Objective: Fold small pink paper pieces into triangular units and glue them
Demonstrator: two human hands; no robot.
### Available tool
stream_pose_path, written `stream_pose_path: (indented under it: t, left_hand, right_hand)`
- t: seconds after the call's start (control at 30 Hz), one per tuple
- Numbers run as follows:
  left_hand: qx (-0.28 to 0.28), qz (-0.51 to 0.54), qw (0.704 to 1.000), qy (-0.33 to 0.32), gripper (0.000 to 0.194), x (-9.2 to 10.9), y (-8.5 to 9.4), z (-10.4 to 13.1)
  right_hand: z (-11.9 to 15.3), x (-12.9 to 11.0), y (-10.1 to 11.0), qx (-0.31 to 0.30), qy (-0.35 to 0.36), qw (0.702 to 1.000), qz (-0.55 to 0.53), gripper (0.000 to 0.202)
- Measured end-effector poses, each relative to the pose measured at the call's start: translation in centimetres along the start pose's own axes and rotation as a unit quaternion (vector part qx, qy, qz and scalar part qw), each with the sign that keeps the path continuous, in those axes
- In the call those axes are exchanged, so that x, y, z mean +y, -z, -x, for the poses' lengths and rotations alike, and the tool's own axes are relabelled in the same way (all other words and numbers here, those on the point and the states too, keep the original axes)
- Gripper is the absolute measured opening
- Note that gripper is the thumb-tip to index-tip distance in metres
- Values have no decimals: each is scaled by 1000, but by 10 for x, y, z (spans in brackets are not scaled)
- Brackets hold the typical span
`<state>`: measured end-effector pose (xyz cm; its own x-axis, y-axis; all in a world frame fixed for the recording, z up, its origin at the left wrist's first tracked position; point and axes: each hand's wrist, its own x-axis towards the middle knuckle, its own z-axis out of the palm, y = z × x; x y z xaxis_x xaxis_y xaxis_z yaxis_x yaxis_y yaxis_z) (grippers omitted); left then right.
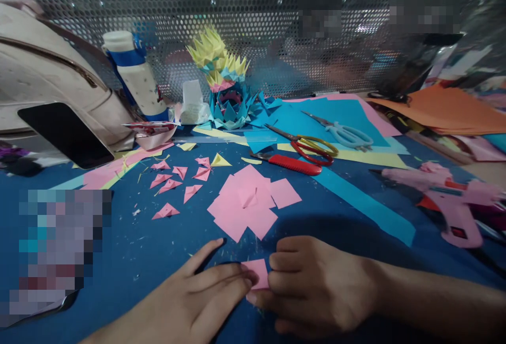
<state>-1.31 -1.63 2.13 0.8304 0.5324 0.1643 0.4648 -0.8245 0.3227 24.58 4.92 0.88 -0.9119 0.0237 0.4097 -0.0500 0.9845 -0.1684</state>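
Observation:
A small pink paper piece (259,271), apparently folded, lies between my two hands near the front of the table. My left hand (197,294) has its fingertips and thumb on the paper's left edge, with one finger stretched away. My right hand (316,281) is closed, its curled fingers and thumb at the right edge of the same piece; its exact grip is partly hidden. Just beyond my hands is a loose pile of pink paper squares (241,207), with a folded bit on top. Several folded pink triangles (169,185) lie to the left.
A red-handled cutter (294,165), scissors (312,146) and light-blue-handled scissors (348,134) lie behind the squares. At right sits a pink glue gun (454,196). Phone (67,133), bottle (138,78), bag (51,70) and a folded-paper model (229,101) stand toward the back.

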Motion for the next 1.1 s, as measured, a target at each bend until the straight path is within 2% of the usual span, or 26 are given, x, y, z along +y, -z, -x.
stream_pose_path:
  t: [0.1, 0.27, 0.33, 0.43, 0.5, 0.6, 0.7, 0.97, 1.1]
  left_hand:
    - [-12, -9, 1000, -8, 34, 0, 1, 1]
    - [13, -79, 995, -57, 35, -1, -6, 2]
    - [37, -106, 991, -74, 34, 0, -11, 2]
    - [78, -135, 985, -81, 29, 1, -14, 2]
    - [78, -148, 982, -88, 29, 2, -11, 2]
    - [31, -156, 982, -104, 36, 3, -2, 2]
    - [-3, -159, 981, -110, 41, 3, 6, 2]
    - [16, -172, 980, -96, 34, 0, 9, 3]
    - [53, -174, 979, -90, 33, -6, -4, 8]
  right_hand:
    - [0, 4, 5, 13, 15, 1000, -25, 43]
    - [1, 15, 14, 8, 28, 997, -73, 47]
    - [2, 19, 15, 16, 5, 992, -127, 50]
    - [2, 23, 14, 39, -53, 966, -249, 51]
    - [2, 23, 15, 55, -99, 953, -282, 50]
    - [3, 22, 17, 60, -146, 949, -272, 46]
    - [3, 21, 17, 49, -152, 953, -257, 44]
    - [3, 22, 13, 35, -118, 962, -244, 47]
    - [2, 21, 12, 24, -81, 961, -262, 45]
